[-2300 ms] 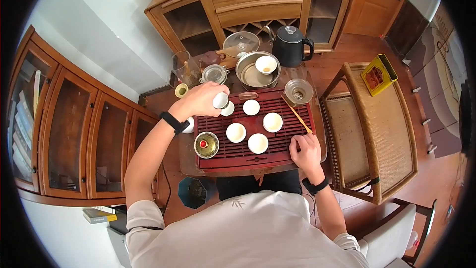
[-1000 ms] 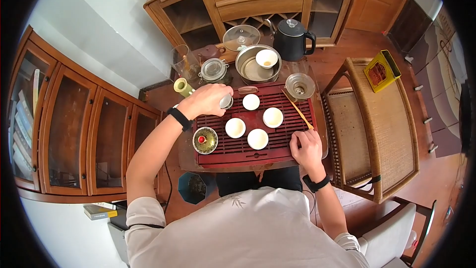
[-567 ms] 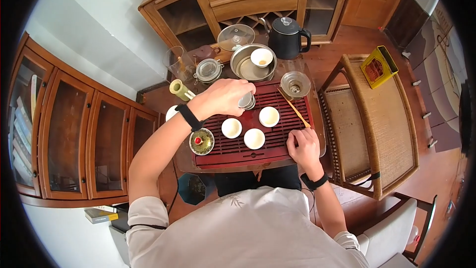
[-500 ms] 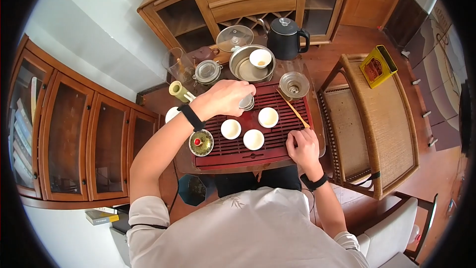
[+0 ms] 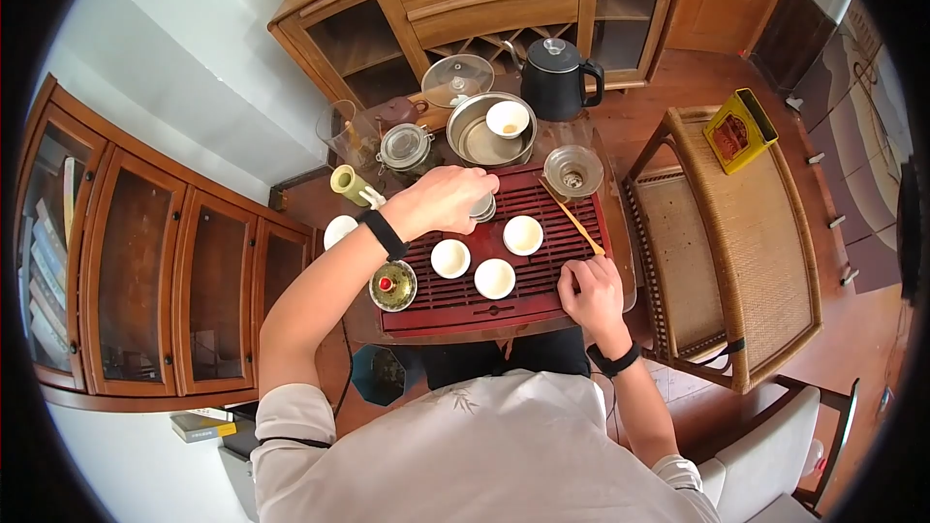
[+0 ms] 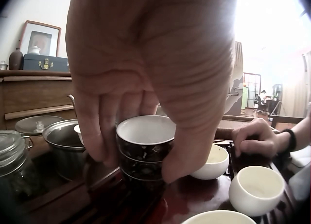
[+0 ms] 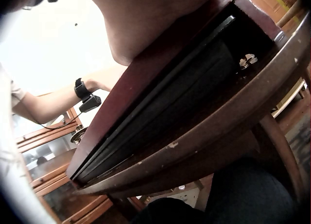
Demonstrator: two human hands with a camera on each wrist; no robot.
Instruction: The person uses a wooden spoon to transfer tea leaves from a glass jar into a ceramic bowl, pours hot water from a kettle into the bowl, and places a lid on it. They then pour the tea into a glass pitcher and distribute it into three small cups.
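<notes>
My left hand [image 5: 441, 203] grips a stack of dark patterned teacups [image 6: 146, 153] with white insides, thumb on one side and fingers on the other. The stack stands on the back of the red slatted tea tray [image 5: 441, 322]. Three white teacups are in front and to the right of it: one cup [image 5: 450, 259] at left, another [image 5: 523, 235] at right, the last [image 5: 495, 279] nearest the body. My right hand [image 5: 593, 292] rests on the tray's right edge, fingers loosely curled and holding nothing, by the end of a wooden tea stick [image 5: 578, 223].
At the tray's front left sits a lidded bowl [image 5: 393, 287] with a red knob. Behind stand a glass jar [image 5: 405, 147], a steel pot [image 5: 465, 136] with a white bowl inside, a black kettle [image 5: 554, 87] and a glass bowl [image 5: 573, 172]. A bamboo holder [image 5: 349, 182] leans at left.
My left hand held a cup over another at the tray's back left; it has since moved right with them onto the small cup there, where the stack now stands. My right hand stays put.
</notes>
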